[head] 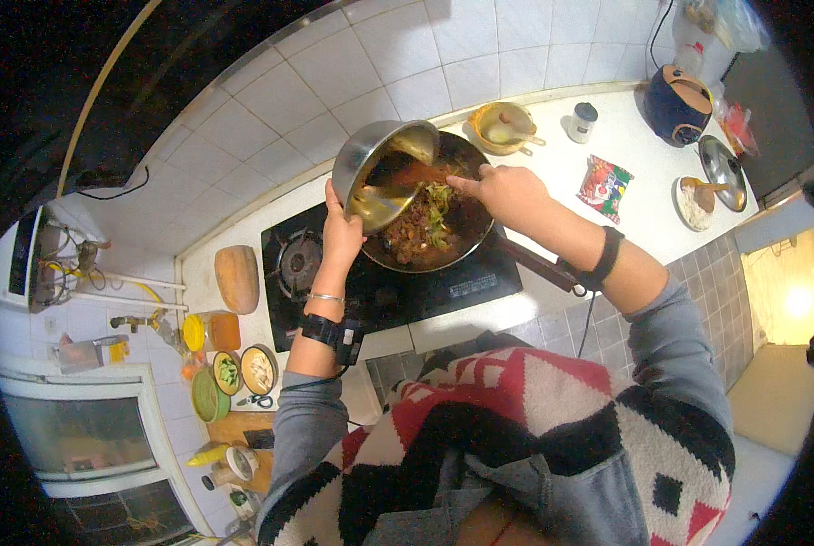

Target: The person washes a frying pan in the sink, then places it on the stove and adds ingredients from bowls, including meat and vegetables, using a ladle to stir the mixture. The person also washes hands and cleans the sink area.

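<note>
My left hand (pixel 342 232) grips the rim of a stainless steel bowl (pixel 363 153), which is tipped over the frying pan (pixel 458 256). Some yellowish liquid or residue shows inside the bowl. Dark reddish-brown minced food (pixel 407 235) fills part of the pan, with a heap of sliced green vegetable (pixel 438 211) on top. Above the pan's right side is my right hand (pixel 509 194), its index finger stretched toward the bowl and the greens. Nothing shows in that hand, though its palm is hidden. The pan's dark handle (pixel 536 263) runs out under my right forearm.
The pan stands on a black gas hob (pixel 373 300); its left burner (pixel 299 261) is bare. A squash (pixel 236 280), a jar (pixel 212 332) and bowls of cut vegetables (pixel 258 370) lie left. Rightward are a yellow pot (pixel 502 128), a seasoning packet (pixel 605 189) and a rice cooker (pixel 678 106).
</note>
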`<move>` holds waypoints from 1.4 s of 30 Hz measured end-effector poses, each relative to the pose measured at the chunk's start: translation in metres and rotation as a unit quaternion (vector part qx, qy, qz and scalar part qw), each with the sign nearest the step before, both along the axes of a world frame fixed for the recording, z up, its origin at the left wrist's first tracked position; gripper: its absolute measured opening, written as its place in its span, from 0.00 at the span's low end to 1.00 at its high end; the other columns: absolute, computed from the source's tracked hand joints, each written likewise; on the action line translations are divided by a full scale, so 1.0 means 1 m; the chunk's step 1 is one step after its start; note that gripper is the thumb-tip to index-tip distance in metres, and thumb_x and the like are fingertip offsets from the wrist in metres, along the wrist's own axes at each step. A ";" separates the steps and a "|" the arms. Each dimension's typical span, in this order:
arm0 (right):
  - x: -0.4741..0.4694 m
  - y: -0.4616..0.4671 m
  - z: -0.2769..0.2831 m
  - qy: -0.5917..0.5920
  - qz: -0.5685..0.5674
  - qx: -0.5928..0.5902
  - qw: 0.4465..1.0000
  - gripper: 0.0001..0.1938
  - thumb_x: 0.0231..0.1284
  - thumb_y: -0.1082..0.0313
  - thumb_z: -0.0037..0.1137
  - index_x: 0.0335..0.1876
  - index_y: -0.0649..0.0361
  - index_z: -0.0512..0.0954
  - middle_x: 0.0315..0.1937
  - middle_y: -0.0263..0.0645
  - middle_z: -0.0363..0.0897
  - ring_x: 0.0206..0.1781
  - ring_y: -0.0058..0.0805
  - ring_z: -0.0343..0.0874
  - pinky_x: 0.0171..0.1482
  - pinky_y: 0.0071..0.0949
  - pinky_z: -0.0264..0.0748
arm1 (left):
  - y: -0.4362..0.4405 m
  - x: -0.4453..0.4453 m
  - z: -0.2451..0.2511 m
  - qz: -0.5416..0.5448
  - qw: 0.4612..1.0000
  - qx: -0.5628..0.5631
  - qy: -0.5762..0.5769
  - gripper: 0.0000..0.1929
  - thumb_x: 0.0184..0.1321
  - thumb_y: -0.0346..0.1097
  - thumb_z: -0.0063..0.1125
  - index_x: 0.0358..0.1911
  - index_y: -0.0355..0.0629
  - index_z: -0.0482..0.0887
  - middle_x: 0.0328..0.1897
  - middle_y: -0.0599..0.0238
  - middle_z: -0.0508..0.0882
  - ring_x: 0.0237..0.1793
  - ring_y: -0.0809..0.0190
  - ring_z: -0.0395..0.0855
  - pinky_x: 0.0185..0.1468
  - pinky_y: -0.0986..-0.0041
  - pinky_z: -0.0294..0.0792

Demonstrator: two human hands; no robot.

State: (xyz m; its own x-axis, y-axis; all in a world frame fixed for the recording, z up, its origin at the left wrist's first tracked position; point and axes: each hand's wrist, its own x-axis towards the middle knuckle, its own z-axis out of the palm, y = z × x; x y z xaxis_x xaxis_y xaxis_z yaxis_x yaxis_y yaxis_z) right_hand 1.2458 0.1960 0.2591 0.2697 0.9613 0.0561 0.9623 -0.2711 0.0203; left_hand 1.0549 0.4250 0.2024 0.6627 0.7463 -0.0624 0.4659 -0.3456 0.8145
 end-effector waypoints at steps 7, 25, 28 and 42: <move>-0.003 0.006 -0.023 0.082 0.035 -0.011 0.996 0.27 0.60 0.71 0.43 0.66 0.37 0.69 0.32 0.45 0.78 0.33 0.41 0.83 0.32 0.39 0.80 | -0.004 -0.001 0.006 -0.011 0.997 -0.048 -0.059 0.42 0.62 0.23 0.42 0.73 0.62 0.34 0.63 0.47 0.71 0.50 0.49 0.81 0.37 0.66 0.83; 0.024 0.023 0.005 0.274 0.060 0.069 0.958 0.24 0.61 0.66 0.49 0.64 0.35 0.70 0.35 0.54 0.80 0.39 0.50 0.80 0.45 0.43 0.76 | 0.019 -0.006 -0.015 -0.060 0.943 -0.306 -0.116 0.26 0.66 0.27 0.41 0.67 0.38 0.53 0.64 0.50 0.68 0.54 0.51 0.78 0.45 0.65 0.82; 0.021 0.028 -0.002 0.328 0.058 0.011 0.943 0.24 0.61 0.67 0.50 0.64 0.35 0.71 0.36 0.53 0.80 0.39 0.51 0.80 0.45 0.43 0.76 | 0.020 -0.005 -0.013 -0.057 0.943 -0.307 -0.112 0.26 0.66 0.27 0.41 0.67 0.38 0.54 0.64 0.50 0.69 0.54 0.51 0.78 0.45 0.65 0.82; 0.027 -0.016 0.003 0.029 0.077 -0.136 0.987 0.26 0.61 0.71 0.43 0.63 0.27 0.72 0.35 0.39 0.78 0.33 0.40 0.82 0.35 0.38 0.78 | 0.040 -0.010 -0.003 -0.018 0.993 -0.098 -0.070 0.42 0.62 0.26 0.43 0.73 0.57 0.30 0.68 0.44 0.63 0.54 0.48 0.78 0.40 0.64 0.83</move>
State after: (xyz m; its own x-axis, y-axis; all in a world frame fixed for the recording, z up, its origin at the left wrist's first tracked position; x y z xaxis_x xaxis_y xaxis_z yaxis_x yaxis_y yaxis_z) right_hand 1.2724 0.1802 0.2619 0.1150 0.9686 -0.2205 0.9933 -0.1145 0.0153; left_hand 1.0451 0.4652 0.1992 0.7010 0.7047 -0.1093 0.3341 -0.1892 0.9233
